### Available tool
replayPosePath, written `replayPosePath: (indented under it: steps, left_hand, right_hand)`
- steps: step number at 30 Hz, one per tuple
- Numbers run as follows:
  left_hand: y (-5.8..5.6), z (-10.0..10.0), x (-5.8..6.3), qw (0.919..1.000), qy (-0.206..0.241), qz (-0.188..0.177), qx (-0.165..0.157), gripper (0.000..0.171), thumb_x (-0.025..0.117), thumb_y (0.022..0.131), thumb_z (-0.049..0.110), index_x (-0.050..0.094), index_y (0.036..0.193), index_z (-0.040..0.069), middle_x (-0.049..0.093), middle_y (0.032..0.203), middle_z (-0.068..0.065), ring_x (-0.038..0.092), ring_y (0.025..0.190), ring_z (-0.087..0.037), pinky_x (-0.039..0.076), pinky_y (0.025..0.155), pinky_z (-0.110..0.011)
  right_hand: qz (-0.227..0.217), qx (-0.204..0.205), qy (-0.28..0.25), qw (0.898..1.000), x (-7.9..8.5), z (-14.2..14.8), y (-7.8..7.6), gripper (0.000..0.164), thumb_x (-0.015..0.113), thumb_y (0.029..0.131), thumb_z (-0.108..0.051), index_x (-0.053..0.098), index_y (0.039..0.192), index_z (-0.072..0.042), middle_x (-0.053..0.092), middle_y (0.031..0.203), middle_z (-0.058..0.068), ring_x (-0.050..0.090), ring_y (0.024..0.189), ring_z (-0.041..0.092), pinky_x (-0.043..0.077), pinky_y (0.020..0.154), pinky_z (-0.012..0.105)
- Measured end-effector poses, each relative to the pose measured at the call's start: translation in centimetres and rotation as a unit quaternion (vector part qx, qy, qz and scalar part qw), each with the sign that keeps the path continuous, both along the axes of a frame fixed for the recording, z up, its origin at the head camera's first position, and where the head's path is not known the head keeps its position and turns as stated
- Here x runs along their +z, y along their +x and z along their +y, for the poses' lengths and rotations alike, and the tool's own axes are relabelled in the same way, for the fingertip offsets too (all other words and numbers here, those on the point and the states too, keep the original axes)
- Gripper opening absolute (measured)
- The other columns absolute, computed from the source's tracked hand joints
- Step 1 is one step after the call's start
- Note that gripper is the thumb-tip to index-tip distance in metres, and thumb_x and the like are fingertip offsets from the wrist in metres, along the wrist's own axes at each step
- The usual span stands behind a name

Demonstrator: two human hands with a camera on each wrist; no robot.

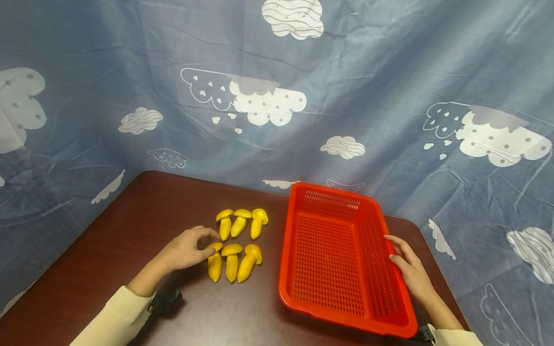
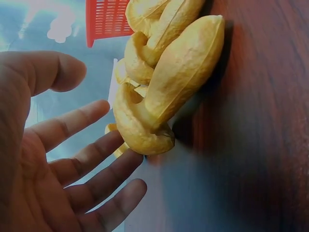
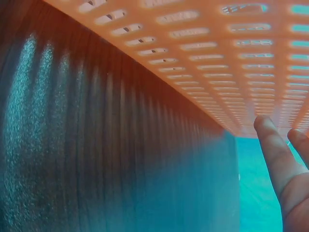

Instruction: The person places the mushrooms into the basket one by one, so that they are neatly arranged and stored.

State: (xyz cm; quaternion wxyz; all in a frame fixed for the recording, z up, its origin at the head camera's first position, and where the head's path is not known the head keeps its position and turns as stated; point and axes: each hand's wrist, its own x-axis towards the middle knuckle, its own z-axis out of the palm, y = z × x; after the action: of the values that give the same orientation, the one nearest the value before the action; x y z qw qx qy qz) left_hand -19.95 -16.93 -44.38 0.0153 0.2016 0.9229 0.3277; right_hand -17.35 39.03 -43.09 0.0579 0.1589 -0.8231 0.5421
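Several yellow mushrooms lie in two rows of three on the table. My left hand (image 1: 189, 247) is beside the nearest-left mushroom (image 1: 214, 263). In the left wrist view its fingers (image 2: 104, 176) are spread around the cap side of that mushroom (image 2: 186, 67), and the thumb stands apart from it; whether the fingertips touch it I cannot tell. To the right is a red plastic basket (image 1: 285, 269) with slotted walls and nothing inside. My right hand (image 1: 411, 271) holds its right rim, with two fingers (image 3: 277, 159) along the outer wall in the right wrist view.
The brown table (image 1: 173, 202) has rounded far corners. A blue cloth (image 1: 242, 144) printed with clouds hangs behind it and on both sides. The basket's far end lies close to the table's back edge. A dark device (image 1: 166, 300) sits under my left wrist.
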Motion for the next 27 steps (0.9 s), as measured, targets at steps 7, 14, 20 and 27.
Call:
replayPosePath:
  steps: [7,14,20,27]
  left_hand:
    - [0.0,0.3,-0.2,0.9999,0.015,0.007,-0.004,0.025,0.071,0.081,0.018,0.068,0.106,0.014,0.065,0.105,-0.001,0.057,0.087,-0.016,0.048,0.071,-0.027]
    - [-0.1,0.3,-0.5,0.9998,0.019,0.011,-0.003,0.024,0.073,0.079,0.017,0.069,0.102,0.015,0.066,0.102,-0.001,0.058,0.087,-0.018,0.048,0.073,-0.029]
    - [-0.3,0.4,-1.0,0.9993,0.019,0.027,-0.019,0.024,0.072,0.08,0.015,0.069,0.103,0.012,0.067,0.104,-0.002,0.062,0.096,-0.022,0.052,0.082,-0.039]
    - [-0.6,0.4,-1.5,0.9991,0.025,0.025,-0.023,0.022,0.072,0.081,0.015,0.069,0.103,0.012,0.067,0.104,-0.001,0.062,0.096,-0.02,0.053,0.08,-0.036]
  right_hand:
    - [-0.012,0.015,-0.046,0.999,-0.3,0.1,0.2,0.045,0.037,0.1,0.002,0.027,0.144,0.003,0.058,0.129,-0.011,0.064,0.095,0.004,0.054,0.07,0.023]
    - [-0.028,0.039,-0.084,0.995,-0.5,0.2,0.1,0.047,0.035,0.1,0.003,0.021,0.145,0.002,0.059,0.125,-0.006,0.067,0.091,0.01,0.057,0.066,0.03]
    - [-0.029,0.035,-0.082,0.996,-0.5,0.2,0.1,0.047,0.035,0.1,0.003,0.024,0.145,-0.002,0.059,0.123,-0.007,0.068,0.089,0.01,0.057,0.065,0.031]
    - [-0.032,0.036,-0.085,0.995,-0.5,0.1,0.0,0.047,0.035,0.1,0.004,0.023,0.145,-0.002,0.061,0.121,-0.006,0.068,0.088,0.01,0.057,0.064,0.031]
